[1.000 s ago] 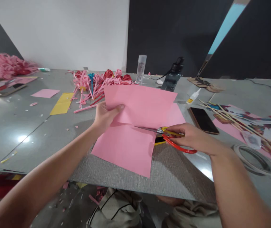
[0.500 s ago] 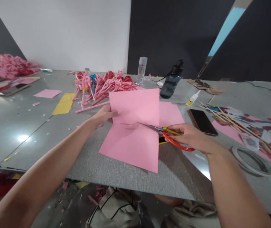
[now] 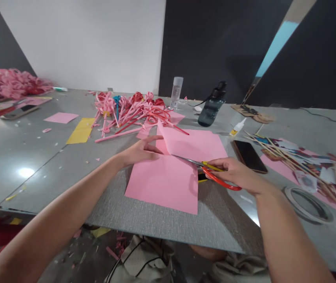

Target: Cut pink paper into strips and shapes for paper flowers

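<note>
My right hand (image 3: pixel 231 173) grips a pair of scissors (image 3: pixel 219 181) with red and yellow handles; the blades point left and lie over the upper edge of a pink paper sheet (image 3: pixel 163 182). Just behind the blades, another pink paper piece (image 3: pixel 182 142) stands partly raised, its left edge curling up. Whether the two pieces still join is hidden at the blades. My left hand (image 3: pixel 141 152) is at the left side of the paper, thumb and fingers apart, with the thumb at the near sheet's top edge.
Behind lies a heap of pink and red paper strips (image 3: pixel 138 110). A dark bottle (image 3: pixel 212 108), a clear bottle (image 3: pixel 176 92) and a glue bottle (image 3: pixel 238 127) stand farther back. To the right are a phone (image 3: pixel 249 156), sticks (image 3: pixel 288 157) and a tape roll (image 3: pixel 307 204). Yellow paper (image 3: pixel 81 130) lies left.
My left hand has let go of the upper paper part and moved slightly right and down. That part has tipped and shifted right, away from the hand. The scissors have barely moved.
</note>
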`<state>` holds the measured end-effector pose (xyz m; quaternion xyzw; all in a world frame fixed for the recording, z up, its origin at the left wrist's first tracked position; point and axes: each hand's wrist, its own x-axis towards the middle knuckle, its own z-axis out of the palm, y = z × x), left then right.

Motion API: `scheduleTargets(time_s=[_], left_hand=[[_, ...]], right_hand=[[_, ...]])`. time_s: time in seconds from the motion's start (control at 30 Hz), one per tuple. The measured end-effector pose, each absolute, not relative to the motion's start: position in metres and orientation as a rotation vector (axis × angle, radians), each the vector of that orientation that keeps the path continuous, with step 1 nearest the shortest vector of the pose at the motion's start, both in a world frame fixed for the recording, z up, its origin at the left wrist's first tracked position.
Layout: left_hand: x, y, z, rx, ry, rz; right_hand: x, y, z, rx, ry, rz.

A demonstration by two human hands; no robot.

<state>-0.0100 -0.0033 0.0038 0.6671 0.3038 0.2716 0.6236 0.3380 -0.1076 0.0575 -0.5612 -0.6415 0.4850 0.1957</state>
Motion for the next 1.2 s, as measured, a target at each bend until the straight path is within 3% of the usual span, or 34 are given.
scheduleTargets(time_s=[0.37,1.2], left_hand=[[-0.005,-0.004,-0.001,1.492,0.623,0.675],[-0.005,-0.001,-0.009,1.655,0.603,0.721]], right_hand=[[0.338,-0.11,0.062,-1.486,-1.841,1.475],[0.345,-0.103,0.052,-1.617,-1.947,1.235]])
